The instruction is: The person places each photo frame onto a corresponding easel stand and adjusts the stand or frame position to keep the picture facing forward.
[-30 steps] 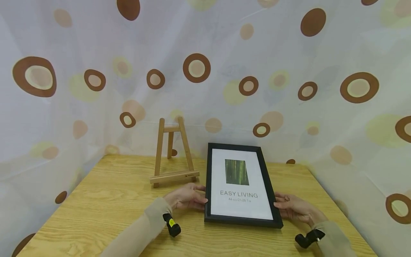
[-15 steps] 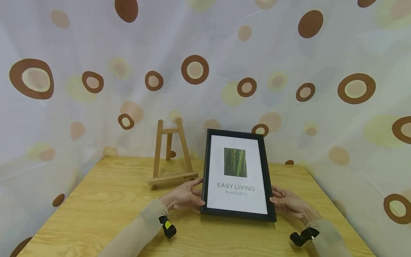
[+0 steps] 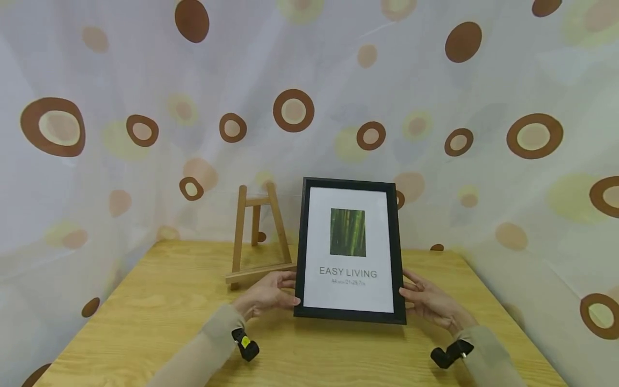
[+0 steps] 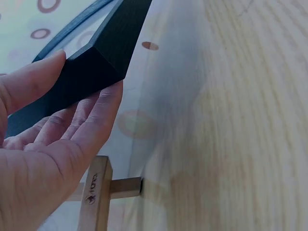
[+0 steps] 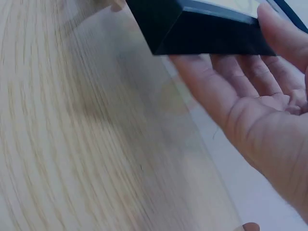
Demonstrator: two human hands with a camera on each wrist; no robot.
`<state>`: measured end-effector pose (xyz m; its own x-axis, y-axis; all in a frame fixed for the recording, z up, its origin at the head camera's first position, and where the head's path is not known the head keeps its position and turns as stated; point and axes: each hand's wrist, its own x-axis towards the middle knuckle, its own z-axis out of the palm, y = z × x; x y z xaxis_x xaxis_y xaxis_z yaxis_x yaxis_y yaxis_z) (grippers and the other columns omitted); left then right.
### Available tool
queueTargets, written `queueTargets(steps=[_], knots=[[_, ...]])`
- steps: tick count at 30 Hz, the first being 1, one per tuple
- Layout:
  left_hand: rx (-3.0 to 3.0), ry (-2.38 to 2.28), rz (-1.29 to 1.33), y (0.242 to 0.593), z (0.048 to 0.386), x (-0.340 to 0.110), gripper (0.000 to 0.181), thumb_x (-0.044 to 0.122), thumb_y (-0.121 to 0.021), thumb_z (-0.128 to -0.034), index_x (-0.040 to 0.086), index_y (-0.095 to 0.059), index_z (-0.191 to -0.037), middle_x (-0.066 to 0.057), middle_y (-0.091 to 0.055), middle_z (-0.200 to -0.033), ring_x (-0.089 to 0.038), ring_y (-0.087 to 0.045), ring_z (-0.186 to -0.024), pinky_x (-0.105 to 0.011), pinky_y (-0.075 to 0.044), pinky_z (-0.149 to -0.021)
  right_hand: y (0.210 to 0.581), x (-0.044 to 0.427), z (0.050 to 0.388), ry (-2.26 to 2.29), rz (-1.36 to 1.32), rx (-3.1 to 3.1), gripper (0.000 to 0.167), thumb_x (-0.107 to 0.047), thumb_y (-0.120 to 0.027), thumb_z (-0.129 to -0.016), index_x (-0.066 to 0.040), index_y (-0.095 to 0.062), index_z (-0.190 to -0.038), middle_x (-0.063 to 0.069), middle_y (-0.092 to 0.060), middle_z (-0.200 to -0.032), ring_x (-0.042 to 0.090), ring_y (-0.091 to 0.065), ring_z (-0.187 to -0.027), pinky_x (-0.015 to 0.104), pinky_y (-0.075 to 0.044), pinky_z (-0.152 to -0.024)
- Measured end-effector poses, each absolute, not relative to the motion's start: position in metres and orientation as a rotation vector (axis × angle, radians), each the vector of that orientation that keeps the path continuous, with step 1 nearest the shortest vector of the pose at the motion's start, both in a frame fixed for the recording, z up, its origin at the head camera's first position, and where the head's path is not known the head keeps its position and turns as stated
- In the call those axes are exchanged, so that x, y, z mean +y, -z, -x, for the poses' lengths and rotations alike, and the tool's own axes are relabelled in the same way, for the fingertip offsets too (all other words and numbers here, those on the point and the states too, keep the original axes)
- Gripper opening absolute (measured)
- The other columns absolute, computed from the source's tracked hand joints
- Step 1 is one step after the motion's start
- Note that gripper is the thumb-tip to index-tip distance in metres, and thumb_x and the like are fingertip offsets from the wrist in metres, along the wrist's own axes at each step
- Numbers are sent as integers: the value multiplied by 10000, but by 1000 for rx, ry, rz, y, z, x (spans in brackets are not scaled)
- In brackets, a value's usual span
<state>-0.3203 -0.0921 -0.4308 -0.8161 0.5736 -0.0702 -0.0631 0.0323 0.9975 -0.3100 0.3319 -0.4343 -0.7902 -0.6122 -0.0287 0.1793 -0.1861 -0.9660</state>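
A black picture frame [image 3: 349, 290] with a white insert, a small green forest picture and the words EASY LIVING is held tilted up above the table. My left hand [image 3: 268, 294] grips its lower left side, thumb [image 4: 38, 79] on the front edge and fingers behind. On the opposite side, my right hand [image 3: 432, 302] pinches the lower right edge the same way, with its thumb [image 5: 279, 31] in front. A small wooden easel [image 3: 239, 236] stands to the left of the frame, just behind my left hand; its ledge's right end is partly hidden.
The light wooden table [image 3: 159, 317] extends to both sides and in front of the hands. A white curtain [image 3: 329, 64] with brown and yellow dots closes off the back and sides.
Both hands have tipped the picture frame more upright and shifted it left, toward the easel. The easel stays in place.
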Motion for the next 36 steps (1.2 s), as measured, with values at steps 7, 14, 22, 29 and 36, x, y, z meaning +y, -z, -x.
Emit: queueTargets(steps=[7, 14, 22, 29, 36], knots=[[1913, -1829, -532, 429, 321, -99, 747, -90, -671, -846, -46, -299, -1492, -304, -403, -1453, -282, -594, -1131, -417, -560, -929, 431, 322, 310, 1961, 425, 1539, 779, -110, -364, -1073, -296, 239, -1529, 45, -398, -1425, 254, -554, -1231, 602, -484, -976], [1885, -1836, -546, 427, 322, -104, 782, -64, -649, -874, 2, -234, -1533, -317, -367, -1486, -301, -575, -1174, -446, -549, -943, 429, 313, 309, 1957, 409, 1535, 743, -188, -366, -1079, -400, 185, -1530, 253, 26, -1575, 296, -472, -1272, 760, -336, -978], [1865, -1845, -561, 429, 322, -117, 795, -21, -631, -910, 41, -171, -1555, -296, -263, -1555, -343, -545, -1228, -539, -527, -947, 434, 301, 315, 1947, 507, 1666, 740, -55, -433, -1042, -154, 72, -1573, 65, -408, -1456, 218, -559, -1232, 706, -397, -992], [1871, -1844, -585, 433, 323, -131, 785, -5, -612, -932, 51, -147, -1562, -276, -218, -1581, -375, -507, -1270, -540, -533, -938, 438, 287, 322, 1931, 553, 1741, 750, -61, -483, -1025, -42, 36, -1566, 68, -440, -1490, 193, -581, -1212, 679, -431, -980], [1881, -1862, -543, 428, 320, -141, 847, 4, -618, -931, 51, -67, -1572, -281, -150, -1597, -476, -379, -1355, -546, -536, -929, 436, 278, 325, 1944, 544, 1779, 766, -80, -507, -1020, -89, 15, -1580, 226, -270, -1572, 214, -573, -1222, 689, -420, -979]])
